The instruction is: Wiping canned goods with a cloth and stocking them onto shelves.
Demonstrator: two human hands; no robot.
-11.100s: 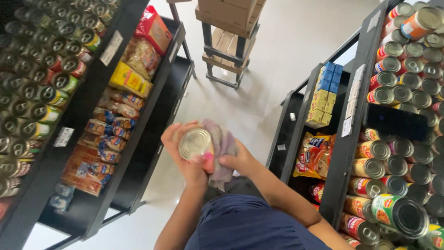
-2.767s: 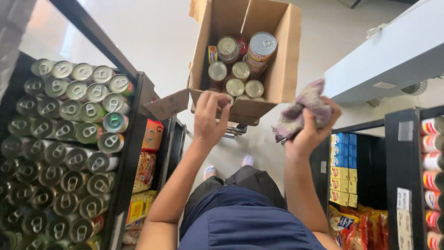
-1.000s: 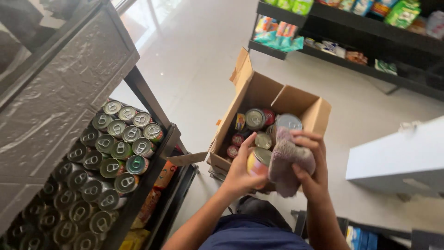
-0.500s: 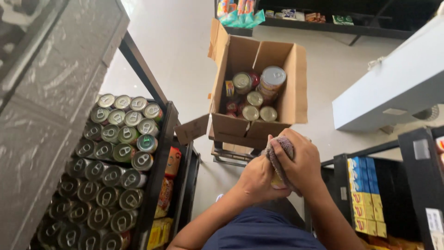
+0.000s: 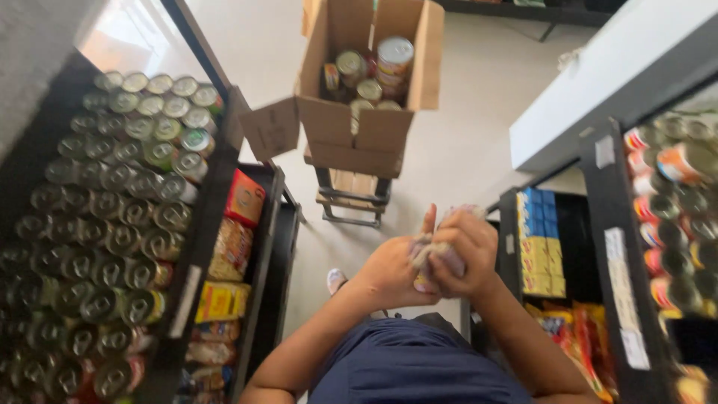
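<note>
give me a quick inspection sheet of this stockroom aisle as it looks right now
surface: pale floor between dark shelving.
job's things: cloth bunched around a small item, mostly hidden.
clutter: open cardboard box of cans on a wooden stand.
grippers: left hand and right hand pressed together on the cloth.
cables: nothing seen.
surroundings: rows of cans on the left shelf, packets below; more cans and blue and yellow boxes on the right.

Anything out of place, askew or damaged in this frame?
Mostly tidy. The cardboard box of cans sits on a small stand in the aisle, one flap hanging loose sideways. Both hands grip a cloth.
</note>
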